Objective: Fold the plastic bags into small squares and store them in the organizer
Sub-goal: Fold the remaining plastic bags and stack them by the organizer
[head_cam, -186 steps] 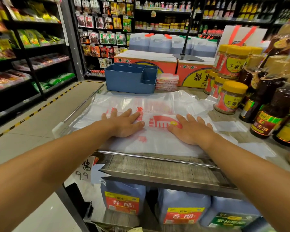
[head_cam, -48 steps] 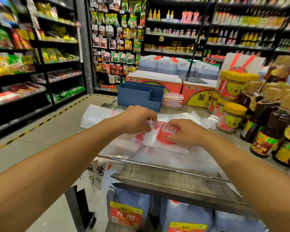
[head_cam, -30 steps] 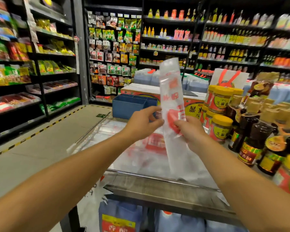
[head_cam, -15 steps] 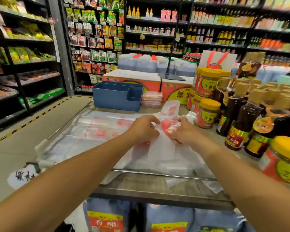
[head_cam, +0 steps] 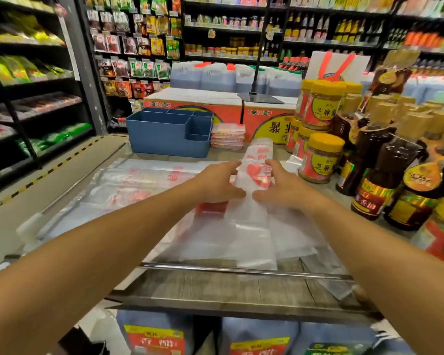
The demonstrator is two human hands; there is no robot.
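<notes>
A clear plastic bag with red print point(head_cam: 256, 175), folded into a long narrow strip, lies on the table and runs away from me. My left hand point(head_cam: 219, 183) lies flat along its left edge. My right hand point(head_cam: 286, 189) lies along its right edge. On both hands the fingers stretch forward and the thumbs nearly meet on the strip. More bags point(head_cam: 139, 180) are spread flat to the left. The blue organizer point(head_cam: 169, 135) stands at the back of the table, and a stack of folded bag squares point(head_cam: 227, 137) sits right beside it.
Yellow-lidded jars point(head_cam: 321, 158) and dark sauce bottles point(head_cam: 374, 185) crowd the table's right side, close to my right hand. Orange cartons point(head_cam: 215, 108) stand behind the organizer. A metal rail point(head_cam: 241, 270) runs along the table's near edge, with jugs point(head_cam: 154, 334) below.
The bag, held upright a second ago, now lies flat as a strip. Both hands have let go of their pinch and spread along its two sides.
</notes>
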